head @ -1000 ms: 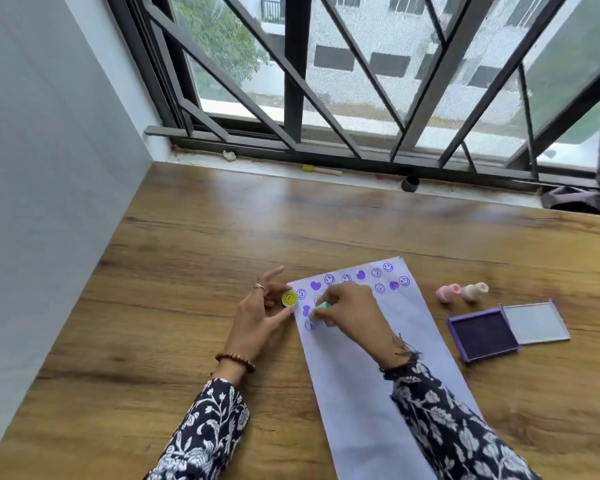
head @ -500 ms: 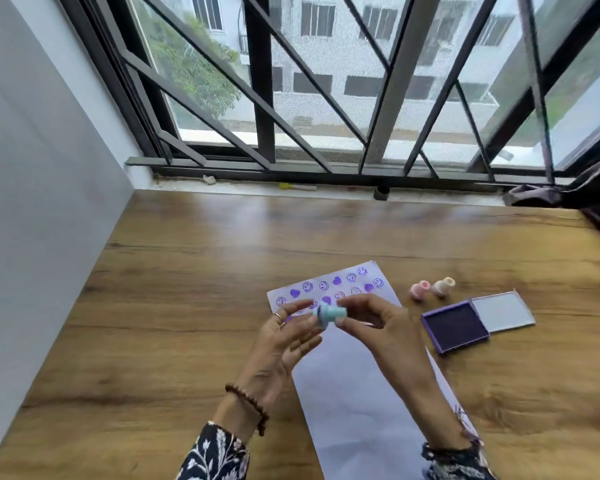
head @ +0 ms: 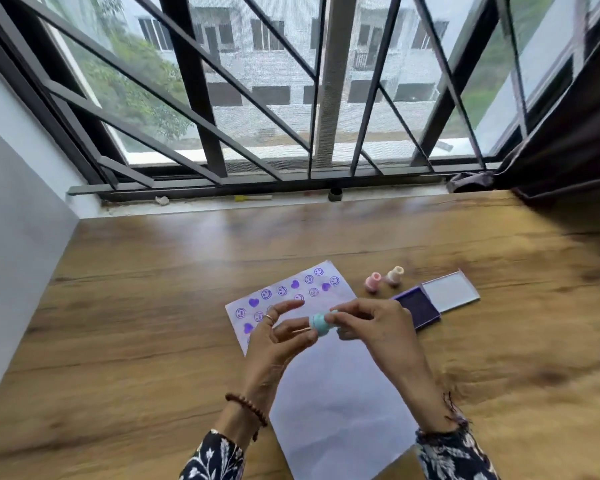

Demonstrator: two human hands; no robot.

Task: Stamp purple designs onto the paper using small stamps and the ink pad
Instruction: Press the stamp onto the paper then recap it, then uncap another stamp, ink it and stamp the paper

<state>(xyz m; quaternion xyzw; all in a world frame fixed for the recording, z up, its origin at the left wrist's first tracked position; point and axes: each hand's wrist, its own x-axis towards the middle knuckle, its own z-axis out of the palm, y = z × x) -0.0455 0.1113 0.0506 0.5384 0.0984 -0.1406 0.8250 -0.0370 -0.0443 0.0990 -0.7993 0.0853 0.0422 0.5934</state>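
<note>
A white paper lies on the wooden table, with purple smileys and hearts stamped across its far end. Above it my right hand pinches a small light-blue stamp lying sideways. My left hand is raised beside it, fingers spread, fingertips touching the stamp's end. The open purple ink pad sits right of the paper, partly behind my right hand, with its clear lid beside it. The yellow stamp seen earlier is out of sight.
Two small pink and cream stamps stand just beyond the ink pad. A barred window and its sill run along the table's far edge. A grey wall bounds the left side, a dark curtain the right.
My right hand lifted the light-blue stamp off the paper and turned it sideways. My left hand left the paper's edge and rose to meet it. The camera tilted up.
</note>
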